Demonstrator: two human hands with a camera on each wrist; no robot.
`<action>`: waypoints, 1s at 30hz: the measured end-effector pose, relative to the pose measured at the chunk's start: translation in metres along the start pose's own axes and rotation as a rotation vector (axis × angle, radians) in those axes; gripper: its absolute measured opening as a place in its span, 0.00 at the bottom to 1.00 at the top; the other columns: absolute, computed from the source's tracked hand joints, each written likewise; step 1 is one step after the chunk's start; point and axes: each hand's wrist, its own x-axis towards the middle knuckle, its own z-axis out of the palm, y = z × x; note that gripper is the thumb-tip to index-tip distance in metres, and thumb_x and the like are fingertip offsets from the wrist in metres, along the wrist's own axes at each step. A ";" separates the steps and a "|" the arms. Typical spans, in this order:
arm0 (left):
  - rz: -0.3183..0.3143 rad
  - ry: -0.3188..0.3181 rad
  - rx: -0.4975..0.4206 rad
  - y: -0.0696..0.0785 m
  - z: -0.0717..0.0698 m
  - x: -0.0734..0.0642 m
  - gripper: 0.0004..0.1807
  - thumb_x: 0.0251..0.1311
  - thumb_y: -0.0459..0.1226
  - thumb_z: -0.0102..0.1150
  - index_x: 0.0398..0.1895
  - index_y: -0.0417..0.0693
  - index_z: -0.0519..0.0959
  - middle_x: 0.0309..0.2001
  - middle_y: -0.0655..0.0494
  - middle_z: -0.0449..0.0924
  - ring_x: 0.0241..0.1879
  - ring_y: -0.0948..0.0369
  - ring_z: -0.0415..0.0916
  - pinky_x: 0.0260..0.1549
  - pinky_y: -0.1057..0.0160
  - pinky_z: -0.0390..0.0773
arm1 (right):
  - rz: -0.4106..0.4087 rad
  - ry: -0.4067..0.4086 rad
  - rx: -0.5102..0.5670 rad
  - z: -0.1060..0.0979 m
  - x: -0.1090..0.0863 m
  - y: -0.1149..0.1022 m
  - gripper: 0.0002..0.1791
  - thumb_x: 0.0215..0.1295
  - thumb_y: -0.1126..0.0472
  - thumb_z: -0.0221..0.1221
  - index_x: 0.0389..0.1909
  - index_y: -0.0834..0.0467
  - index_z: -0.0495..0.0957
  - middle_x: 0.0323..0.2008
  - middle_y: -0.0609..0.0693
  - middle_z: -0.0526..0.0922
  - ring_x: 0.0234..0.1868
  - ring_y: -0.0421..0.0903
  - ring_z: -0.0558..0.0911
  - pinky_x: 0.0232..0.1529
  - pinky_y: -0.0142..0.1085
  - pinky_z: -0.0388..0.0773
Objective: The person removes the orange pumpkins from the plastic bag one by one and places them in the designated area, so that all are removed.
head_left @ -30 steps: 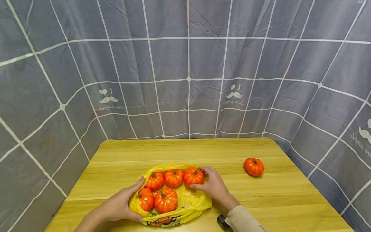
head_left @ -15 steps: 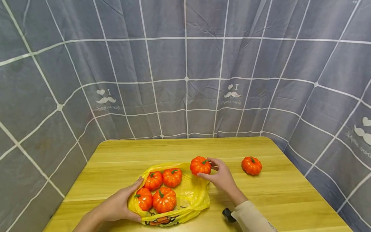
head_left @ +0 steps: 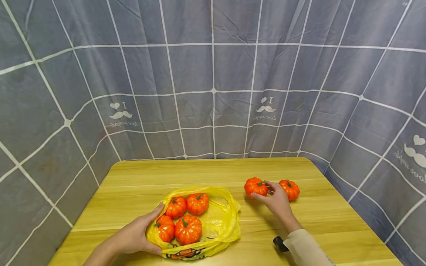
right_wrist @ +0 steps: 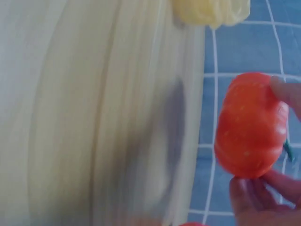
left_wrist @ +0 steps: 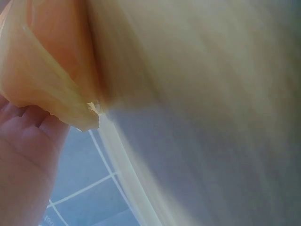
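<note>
A small orange toy pumpkin (head_left: 255, 187) with a green stem is held between the thumb and fingers of my right hand (head_left: 278, 201). In the right wrist view this pumpkin (right_wrist: 251, 125) shows in the grip, raised over the table. My left hand (head_left: 141, 232) holds the left side of a yellow plastic bag (head_left: 221, 221), fingers at its back and thumb at its front. Several pumpkins (head_left: 188, 229) lie in the left half of the opened bag. Just right of my right hand, another pumpkin (head_left: 289, 190) sits on the table, partly overlapped by the hand.
The wood-grain table (head_left: 186, 173) has a rounded far edge. Grey curtains (head_left: 193, 111) with white grid lines hang behind and at both sides. A black object (head_left: 280, 244) shows at the right sleeve (head_left: 306, 247).
My right hand has lifted one pumpkin out of the bag and carried it right, close to the pumpkin on the table. My left hand has stayed on the bag.
</note>
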 end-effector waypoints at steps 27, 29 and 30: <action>0.001 -0.002 0.014 -0.001 0.000 0.000 0.70 0.38 0.59 0.80 0.79 0.36 0.51 0.77 0.35 0.48 0.73 0.38 0.50 0.64 0.74 0.46 | -0.038 0.072 -0.339 -0.029 0.008 0.034 0.48 0.54 0.53 0.75 0.64 0.80 0.65 0.59 0.78 0.71 0.60 0.72 0.72 0.63 0.63 0.67; 0.002 0.001 0.015 -0.002 0.000 0.000 0.70 0.38 0.59 0.80 0.79 0.36 0.51 0.77 0.35 0.48 0.73 0.38 0.50 0.64 0.75 0.46 | -0.036 0.074 -0.341 -0.029 0.009 0.034 0.49 0.53 0.52 0.75 0.65 0.79 0.64 0.60 0.77 0.71 0.60 0.72 0.72 0.63 0.62 0.67; 0.004 0.003 0.013 -0.002 0.000 0.000 0.70 0.38 0.58 0.80 0.79 0.35 0.51 0.77 0.35 0.48 0.73 0.38 0.50 0.64 0.75 0.46 | -0.031 0.076 -0.336 -0.029 0.009 0.034 0.49 0.53 0.51 0.76 0.65 0.78 0.64 0.61 0.77 0.71 0.61 0.71 0.72 0.63 0.62 0.67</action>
